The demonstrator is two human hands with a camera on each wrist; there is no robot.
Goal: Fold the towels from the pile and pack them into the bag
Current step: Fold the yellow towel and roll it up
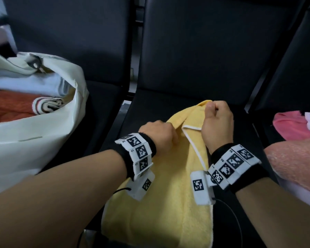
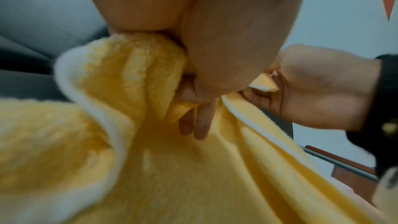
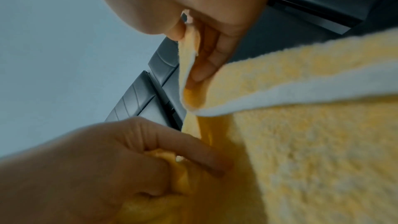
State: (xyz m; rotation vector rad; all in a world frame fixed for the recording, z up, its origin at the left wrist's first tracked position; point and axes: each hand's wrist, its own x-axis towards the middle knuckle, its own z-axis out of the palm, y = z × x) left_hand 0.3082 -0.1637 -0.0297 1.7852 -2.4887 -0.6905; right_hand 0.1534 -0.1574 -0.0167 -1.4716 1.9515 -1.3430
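Note:
A yellow towel [image 1: 168, 194] with a white hem lies lengthwise on the middle black seat [image 1: 150, 108]. My left hand [image 1: 161, 135] grips a bunched fold of the yellow towel [image 2: 133, 74] near its far end, fingers curled into the cloth. A little farther and to the right, my right hand [image 1: 217, 122] pinches the towel's far corner, thumb on top; in the right wrist view the yellow towel [image 3: 301, 142] edge runs between thumb and fingers. The white bag [image 1: 34, 140] stands open on the left seat, holding folded towels: orange, white and a striped one [image 1: 48, 104].
A pile of unfolded towels sits on the right seat: a pink one [image 1: 290, 126] and a peach one [image 1: 293, 163]. Black seat backs rise behind. A gap [image 1: 132, 83] separates the left and middle seats. Cables trail from my wrist cameras over the seat's front.

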